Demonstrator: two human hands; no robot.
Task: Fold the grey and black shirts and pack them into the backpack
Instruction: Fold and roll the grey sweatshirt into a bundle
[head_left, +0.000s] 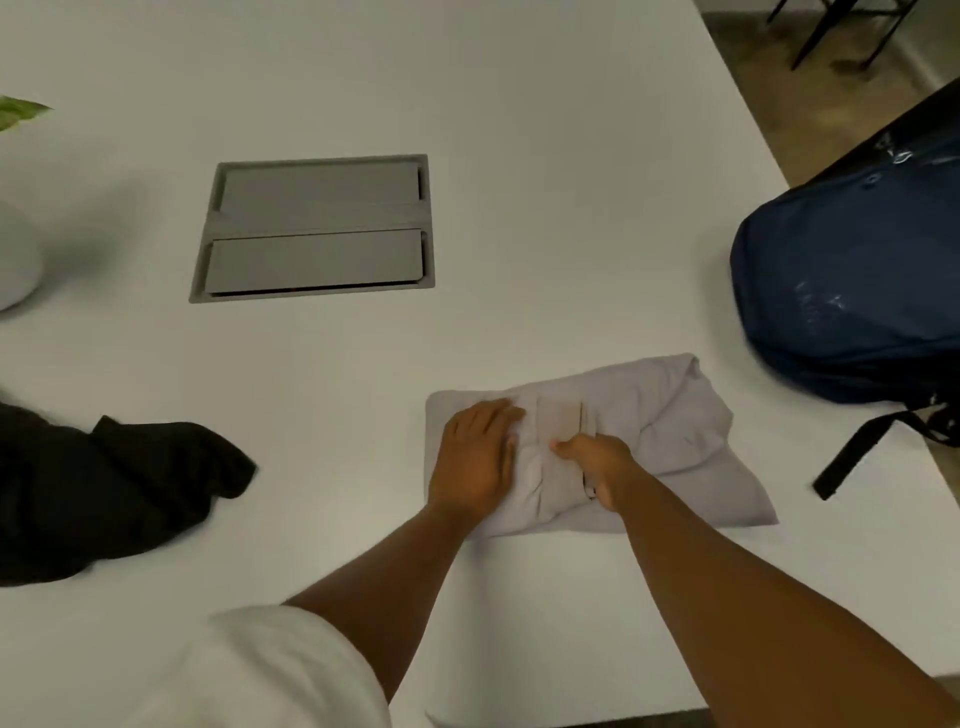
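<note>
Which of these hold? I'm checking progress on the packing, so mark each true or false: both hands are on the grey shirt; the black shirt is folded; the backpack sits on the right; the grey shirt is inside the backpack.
1. Both the left hand and right hand are on the grey shirt. True.
2. The black shirt is folded. False: it lies crumpled at the left.
3. The backpack sits on the right. True.
4. The grey shirt is inside the backpack. False: it lies on the table.

Head-worn camera looks steeply down, close over the white table.

Shirt on table — backpack right
</note>
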